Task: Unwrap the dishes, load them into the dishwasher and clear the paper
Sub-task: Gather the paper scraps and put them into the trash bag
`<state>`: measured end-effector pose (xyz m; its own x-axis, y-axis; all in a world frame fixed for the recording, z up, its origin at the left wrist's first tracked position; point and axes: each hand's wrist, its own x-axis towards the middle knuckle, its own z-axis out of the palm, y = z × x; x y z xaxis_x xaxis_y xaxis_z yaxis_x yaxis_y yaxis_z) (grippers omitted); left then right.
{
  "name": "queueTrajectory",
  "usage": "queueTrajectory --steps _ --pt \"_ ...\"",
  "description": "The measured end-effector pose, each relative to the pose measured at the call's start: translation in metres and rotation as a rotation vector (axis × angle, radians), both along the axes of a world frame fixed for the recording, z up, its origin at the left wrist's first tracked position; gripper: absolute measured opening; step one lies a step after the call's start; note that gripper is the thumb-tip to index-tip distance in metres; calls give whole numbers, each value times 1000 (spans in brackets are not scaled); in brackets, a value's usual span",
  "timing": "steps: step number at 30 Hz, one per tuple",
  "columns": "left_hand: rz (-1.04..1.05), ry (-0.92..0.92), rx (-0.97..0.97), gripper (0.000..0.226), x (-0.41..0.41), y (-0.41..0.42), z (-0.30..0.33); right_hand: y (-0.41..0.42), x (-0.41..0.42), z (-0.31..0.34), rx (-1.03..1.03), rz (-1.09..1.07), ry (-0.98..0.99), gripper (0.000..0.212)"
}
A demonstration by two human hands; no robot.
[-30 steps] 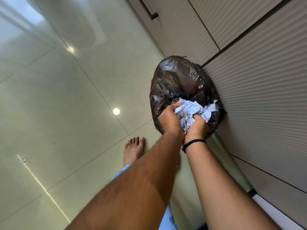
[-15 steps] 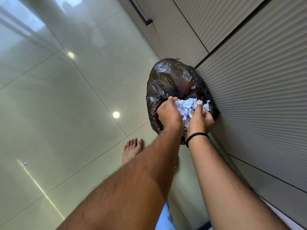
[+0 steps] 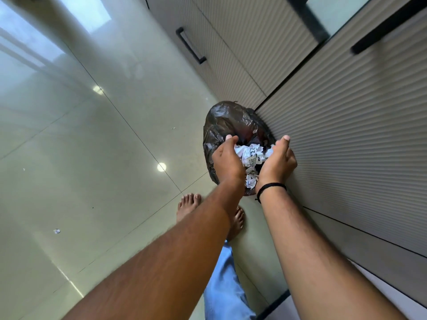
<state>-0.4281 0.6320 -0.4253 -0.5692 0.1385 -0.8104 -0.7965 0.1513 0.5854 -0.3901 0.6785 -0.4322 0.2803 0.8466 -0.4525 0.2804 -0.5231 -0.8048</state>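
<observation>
A wad of crumpled white printed paper [image 3: 250,155] lies in the mouth of a black plastic rubbish bag [image 3: 227,121] that stands on the floor against the cabinet front. My left hand [image 3: 227,161] and my right hand [image 3: 278,159] are cupped on either side of the wad, palms facing each other. Both thumbs are lifted off the paper, and the fingers are hidden below the palms. A black band circles my right wrist. No dishes or dishwasher are in view.
Ribbed beige cabinet fronts [image 3: 346,139] with black bar handles [image 3: 190,46] run along the right. A glossy tiled floor [image 3: 92,158] spreads to the left with a small paper scrap [image 3: 56,231] on it. My bare feet [image 3: 187,205] stand just short of the bag.
My hands held the paper wad tightly together over the bag. They have now spread apart, and the wad sits lower in the bag's mouth. The camera has tilted, showing more cabinet.
</observation>
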Motion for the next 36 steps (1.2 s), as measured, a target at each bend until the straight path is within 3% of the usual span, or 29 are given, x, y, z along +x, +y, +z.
queueTrajectory --steps 4,9,14,17,23,29,32,36 --pt "80 -117 164 27 -11 -6 88 -6 -11 79 -27 50 131 51" --pt "-58 -206 396 39 -9 -27 242 -24 -17 242 67 190 308 37" --pt "-146 -225 611 42 -1 -19 367 -18 10 388 167 22 517 35" --pt "-356 -144 689 46 21 -1 419 -5 43 445 255 2 558 36" --pt "-721 -127 816 50 98 53 489 36 142 507 445 -171 563 38" --pt "-1163 -186 859 55 194 87 512 57 262 507 546 -343 454 27" --pt "-1365 51 728 39 256 109 501 71 332 496 570 -456 456 29" --pt "-1715 669 606 17 326 137 461 90 417 487 592 -573 451 40"
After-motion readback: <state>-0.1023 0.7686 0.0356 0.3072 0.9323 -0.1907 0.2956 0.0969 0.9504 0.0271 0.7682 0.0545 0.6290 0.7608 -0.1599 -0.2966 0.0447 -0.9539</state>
